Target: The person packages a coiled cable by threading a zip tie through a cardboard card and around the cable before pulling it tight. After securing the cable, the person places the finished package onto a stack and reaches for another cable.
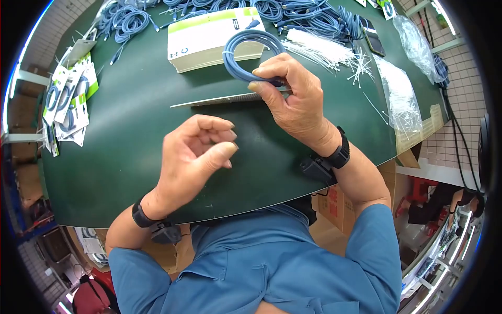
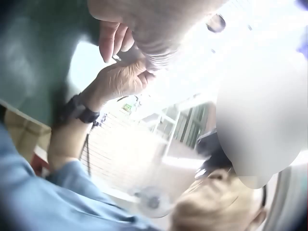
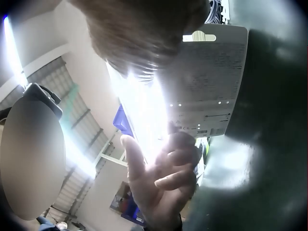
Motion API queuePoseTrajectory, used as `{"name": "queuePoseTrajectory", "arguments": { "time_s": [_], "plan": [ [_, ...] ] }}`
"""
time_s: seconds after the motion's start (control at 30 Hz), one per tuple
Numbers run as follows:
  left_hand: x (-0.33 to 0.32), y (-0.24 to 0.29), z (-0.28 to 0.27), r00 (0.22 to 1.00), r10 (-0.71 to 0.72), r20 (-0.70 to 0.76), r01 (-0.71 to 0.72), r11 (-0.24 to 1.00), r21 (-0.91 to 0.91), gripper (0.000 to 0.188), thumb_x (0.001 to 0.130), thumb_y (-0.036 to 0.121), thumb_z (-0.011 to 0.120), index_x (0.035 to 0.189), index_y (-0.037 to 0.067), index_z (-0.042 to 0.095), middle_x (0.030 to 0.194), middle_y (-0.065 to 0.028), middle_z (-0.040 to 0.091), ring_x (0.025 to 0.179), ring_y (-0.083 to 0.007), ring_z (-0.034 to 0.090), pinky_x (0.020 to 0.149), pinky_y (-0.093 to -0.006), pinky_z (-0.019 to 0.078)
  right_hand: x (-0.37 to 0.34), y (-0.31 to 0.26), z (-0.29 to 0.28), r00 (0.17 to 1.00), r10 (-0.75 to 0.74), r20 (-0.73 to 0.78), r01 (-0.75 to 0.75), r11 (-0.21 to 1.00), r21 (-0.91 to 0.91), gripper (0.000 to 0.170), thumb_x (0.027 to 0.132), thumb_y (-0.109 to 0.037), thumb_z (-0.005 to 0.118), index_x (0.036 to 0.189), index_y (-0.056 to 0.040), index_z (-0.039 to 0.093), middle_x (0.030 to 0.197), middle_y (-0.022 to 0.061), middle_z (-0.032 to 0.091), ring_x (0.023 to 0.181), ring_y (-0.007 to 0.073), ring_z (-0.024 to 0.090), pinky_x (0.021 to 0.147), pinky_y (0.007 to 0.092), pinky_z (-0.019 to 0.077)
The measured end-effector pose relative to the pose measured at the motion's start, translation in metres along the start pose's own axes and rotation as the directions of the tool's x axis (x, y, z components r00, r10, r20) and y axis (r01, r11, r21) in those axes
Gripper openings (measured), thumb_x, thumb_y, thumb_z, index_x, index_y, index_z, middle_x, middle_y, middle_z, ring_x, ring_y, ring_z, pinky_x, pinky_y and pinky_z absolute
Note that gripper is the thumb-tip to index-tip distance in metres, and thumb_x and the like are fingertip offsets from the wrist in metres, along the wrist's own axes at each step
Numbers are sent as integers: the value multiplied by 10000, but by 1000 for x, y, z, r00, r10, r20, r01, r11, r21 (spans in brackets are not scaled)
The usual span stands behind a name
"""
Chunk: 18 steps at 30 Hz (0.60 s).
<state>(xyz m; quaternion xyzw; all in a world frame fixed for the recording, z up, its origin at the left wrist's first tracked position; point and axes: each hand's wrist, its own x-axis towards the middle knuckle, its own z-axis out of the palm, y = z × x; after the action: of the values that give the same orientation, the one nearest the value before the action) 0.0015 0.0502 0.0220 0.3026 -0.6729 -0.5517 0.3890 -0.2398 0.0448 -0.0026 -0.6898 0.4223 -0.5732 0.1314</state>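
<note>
In the head view a round coil of blue cable [image 1: 230,64] with a thin white tie round it is pinched between thumb and fingers of my right hand [image 1: 295,97]. Below the coil a packaging card [image 1: 219,100] shows nearly edge-on, its right end at the right hand. The right wrist view shows the card's printed face [image 3: 207,72] and its hang slot close by that hand. My left hand [image 1: 191,154] is held over the green table, fingers loosely bent, thumb facing them, nothing between them. In the left wrist view the right hand [image 2: 118,82] appears beyond the left.
A stack of white and green cards [image 1: 209,39] stands ahead. Behind it lie many blue cable coils [image 1: 314,21]. White cable ties [image 1: 319,49] are heaped at right, near a phone [image 1: 372,39] and a plastic bag [image 1: 402,99]. Several carded cables [image 1: 70,104] lie at left on the green table [image 1: 120,172].
</note>
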Motion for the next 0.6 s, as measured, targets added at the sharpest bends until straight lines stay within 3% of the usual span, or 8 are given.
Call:
{"name": "queuePoseTrajectory", "arguments": {
  "time_s": [0.03, 0.07, 0.1, 0.2, 0.27, 0.37, 0.5, 0.6],
  "plan": [
    [-3, -2, 0, 964, -260, 52, 263, 918, -296, 342, 1000, 257, 722, 1184, -24, 657, 1048, -130, 692, 970, -217, 688, 759, -353, 602, -1, 0, 0, 998, -57, 12, 58, 998, -6, 246, 879, 9, 824, 1069, -7, 670, 940, 91, 711, 820, 154, 693, 694, 276, 565],
    [-6, -4, 0, 864, -473, 173, 484, 686, -543, 372, 1021, 281, 700, 1214, -30, 639, 1067, -120, 692, 986, -203, 682, 766, -349, 601, -3, 1, 1, 993, -116, 28, 116, 993, -11, 263, 866, 14, 831, 1072, -7, 670, 935, 99, 714, 816, 168, 700, 687, 281, 567],
    [-5, -4, -1, 863, -476, 170, 484, 683, -547, 372, 1021, 281, 700, 1214, -30, 639, 1067, -120, 692, 986, -203, 682, 766, -349, 601, -4, 1, 2, 984, -174, 45, 175, 984, -15, 280, 853, 18, 839, 1075, -7, 670, 930, 108, 716, 812, 183, 708, 680, 286, 570],
    [5, -2, -5, 780, -578, 238, 544, 440, -714, 378, 1058, 243, 609, 1293, -51, 583, 1089, -115, 687, 985, -208, 682, 763, -332, 591, -4, -5, 2, 965, -252, 78, 254, 967, -9, 292, 824, 28, 852, 1056, -7, 678, 917, 123, 716, 798, 212, 716, 661, 298, 570],
    [1, -13, -6, 781, -577, 240, 535, 419, -734, 355, 1054, 216, 605, 1293, -45, 587, 1090, -116, 689, 974, -204, 684, 756, -328, 588, -4, -9, 1, 953, -289, 95, 291, 957, -7, 297, 809, 33, 858, 1047, -7, 683, 911, 130, 716, 791, 227, 720, 651, 304, 571],
    [-1, -24, -6, 784, -571, 243, 515, 379, -769, 316, 1045, 163, 595, 1292, -34, 595, 1092, -118, 692, 952, -197, 688, 743, -320, 583, 1, -16, -3, 944, -217, 248, 212, 976, 48, 275, 786, 32, 867, 1000, -20, 702, 903, 121, 711, 792, 235, 707, 659, 310, 568],
    [3, -21, 3, 807, -571, 152, 508, 539, -672, 285, 1032, 109, 586, 1278, -33, 600, 1103, -123, 700, 912, -188, 696, 755, -326, 579, 17, -24, -11, 953, -84, 291, 76, 996, 40, 244, 761, 24, 873, 946, -37, 726, 905, 98, 707, 816, 241, 684, 699, 322, 553],
    [11, -16, 13, 864, -488, 126, 444, 619, -648, 272, 1019, 79, 580, 1266, -34, 604, 1108, -127, 713, 881, -173, 700, 755, -320, 575, 19, -31, -11, 943, -87, 322, 108, 993, -46, 237, 754, 14, 873, 941, -47, 740, 914, 77, 707, 834, 239, 669, 728, 330, 539]
  ]
}}
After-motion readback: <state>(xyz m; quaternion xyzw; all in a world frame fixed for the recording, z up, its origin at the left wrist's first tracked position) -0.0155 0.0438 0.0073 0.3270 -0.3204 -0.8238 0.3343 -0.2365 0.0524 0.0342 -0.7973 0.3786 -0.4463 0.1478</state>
